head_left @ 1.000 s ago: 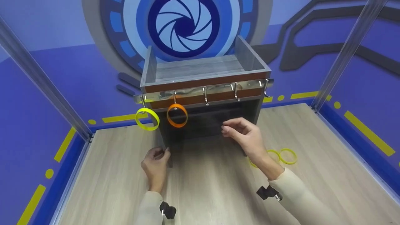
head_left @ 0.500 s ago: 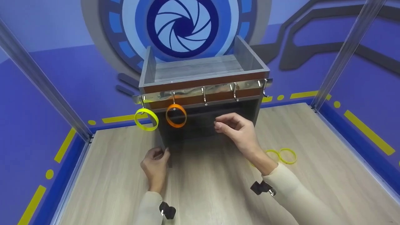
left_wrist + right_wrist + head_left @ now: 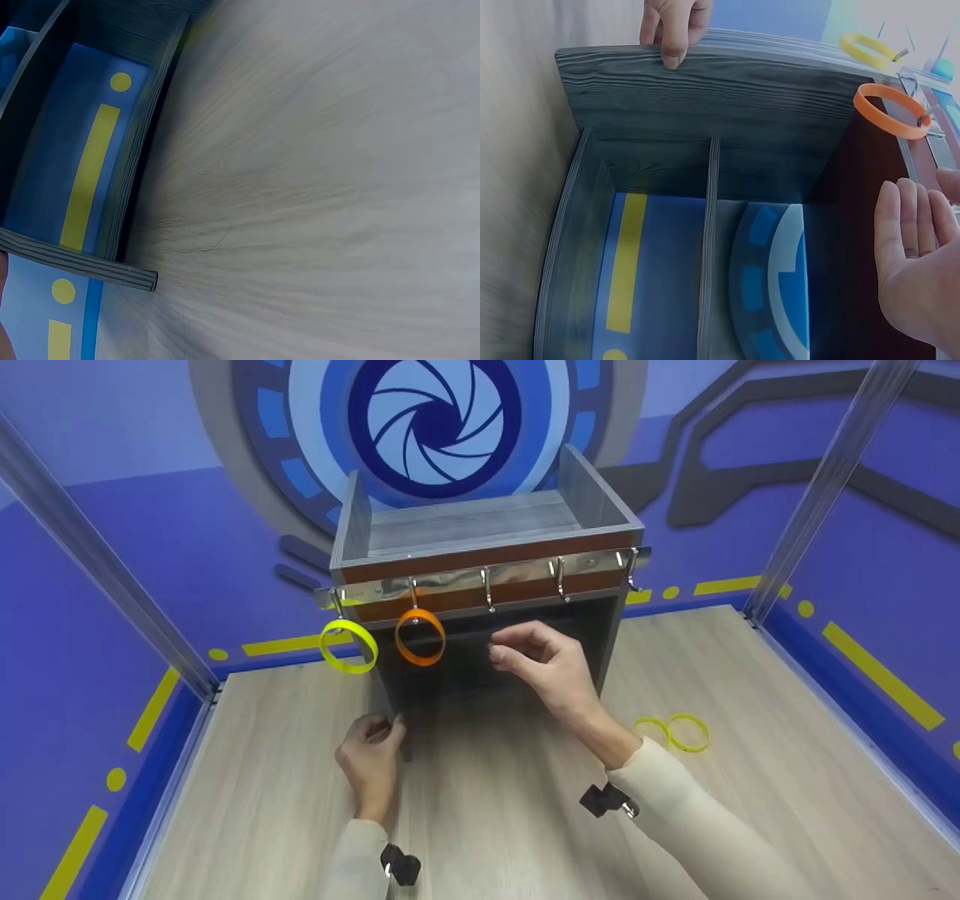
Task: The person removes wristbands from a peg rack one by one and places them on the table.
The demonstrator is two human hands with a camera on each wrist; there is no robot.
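My left hand (image 3: pixel 370 757) pinches the front edge of the left side panel (image 3: pixel 705 82) of a grey wooden shelf unit, thumb on the inner face in the right wrist view. My right hand (image 3: pixel 549 675) hovers before the unit's dark front, fingers loosely bent, with no object visible in it; in the right wrist view its fingers (image 3: pixel 907 225) stand apart from the thumb. A metal hook rail (image 3: pixel 517 576) runs across the unit's upper front. An orange ring (image 3: pixel 400 651) and a yellow ring (image 3: pixel 324 652) hang from its two leftmost hooks; the other hooks bear nothing.
On the wood-grain table (image 3: pixel 480 825), two yellow rings (image 3: pixel 708 735) lie at the right, partly behind my right forearm. The open grey tray top (image 3: pixel 472 521) caps the unit. Blue printed walls (image 3: pixel 150 547) and metal posts (image 3: pixel 832 472) enclose the table.
My right hand has moved left and slightly up along the unit's front, toward the orange ring. My left hand stays on the side panel. The hanging rings stay on their hooks.
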